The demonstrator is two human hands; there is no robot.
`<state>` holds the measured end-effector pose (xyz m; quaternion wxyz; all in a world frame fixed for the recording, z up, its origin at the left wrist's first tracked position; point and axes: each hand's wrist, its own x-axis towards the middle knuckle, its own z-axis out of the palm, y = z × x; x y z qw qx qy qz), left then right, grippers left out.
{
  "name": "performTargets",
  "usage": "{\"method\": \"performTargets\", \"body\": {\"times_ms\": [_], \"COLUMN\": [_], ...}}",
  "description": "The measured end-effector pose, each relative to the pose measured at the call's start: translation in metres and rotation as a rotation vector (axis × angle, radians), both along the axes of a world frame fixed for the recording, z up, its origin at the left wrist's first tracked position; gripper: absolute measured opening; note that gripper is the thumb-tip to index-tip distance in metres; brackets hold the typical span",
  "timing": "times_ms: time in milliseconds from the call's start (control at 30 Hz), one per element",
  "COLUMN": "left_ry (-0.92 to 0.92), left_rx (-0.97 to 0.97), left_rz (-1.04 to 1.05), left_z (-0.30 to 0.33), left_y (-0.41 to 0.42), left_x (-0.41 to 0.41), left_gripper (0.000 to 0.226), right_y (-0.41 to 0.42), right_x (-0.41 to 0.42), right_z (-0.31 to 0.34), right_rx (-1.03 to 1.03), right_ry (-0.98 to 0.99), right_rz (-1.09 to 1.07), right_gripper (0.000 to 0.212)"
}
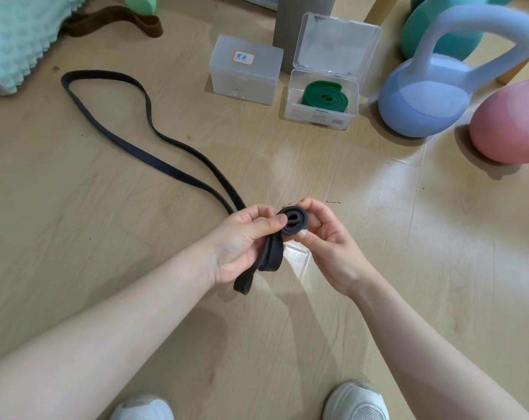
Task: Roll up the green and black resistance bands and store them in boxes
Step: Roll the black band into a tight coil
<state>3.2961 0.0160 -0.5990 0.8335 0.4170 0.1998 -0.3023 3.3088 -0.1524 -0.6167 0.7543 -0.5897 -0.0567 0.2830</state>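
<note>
A person crouches over a wooden floor, both hands busy with the black resistance band. The left hand pinches the band between thumb and curled fingers, while the right hand wraps its fingers round the small coil already wound at one end — each grip closed firmly on the rubber. The rest of the band trails away to the left across the floor in a long loop, and a short fold hangs below the left hand.

Farther off stands an open clear box, its lid tipped back, with the green resistance band lying rolled inside. Just to its left sits a closed frosted box bearing a handwritten label.

To the right of the boxes stand a pale blue kettlebell, a pink one and a teal one behind. A brown band lies near a bumpy mint mat at upper left — white shoes show at the bottom edge.
</note>
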Motion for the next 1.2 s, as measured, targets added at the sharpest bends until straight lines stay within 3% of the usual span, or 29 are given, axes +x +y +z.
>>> {"method": "performTargets", "body": {"times_ms": [133,333,433,500,600,833,967,1100,1200], "left_ry": [-0.042,-0.301,-0.363,-0.386,-0.404,-0.253,-0.271,-0.447,-0.533], "left_rx": [0.21,0.631,0.781,0.798,0.771,0.602,0.579,0.818,0.939], "left_rz": [0.019,-0.031,-0.113,-0.185,-0.249,-0.025,0.028,-0.118,-0.209], "left_z": [0.001,-0.004,-0.008,-0.009,-0.007,-0.009,-0.005,0.002,0.009], "left_y": [-0.001,0.001,0.003,0.004,0.008,0.001,0.001,0.008,0.009], "left_x": [-0.002,-0.004,-0.007,-0.008,-0.007,-0.007,-0.002,0.004,0.011], "left_gripper": [0.021,0.023,0.02,0.02,0.021,0.023,0.018,0.015,0.012], "right_y": [0.001,0.008,0.004,0.003,0.006,0.01,0.009,0.008,0.008], "right_x": [-0.002,-0.005,0.003,0.005,0.003,0.004,0.001,0.0,0.004], "right_z": [0.0,0.005,0.012,0.014,0.012,0.019,0.02,0.02,0.023], "right_rx": [-0.064,-0.324,-0.36,-0.416,-0.453,-0.417,-0.32,-0.319,-0.461], "right_ry": [-0.005,-0.055,0.022,0.025,0.018,-0.053,0.028,0.029,-0.111], "right_rz": [-0.007,-0.059,0.02,0.043,0.033,-0.076,-0.18,-0.207,-0.185], "right_gripper": [0.028,0.036,0.018,0.01,0.016,0.021,0.02,0.022,0.024]}}
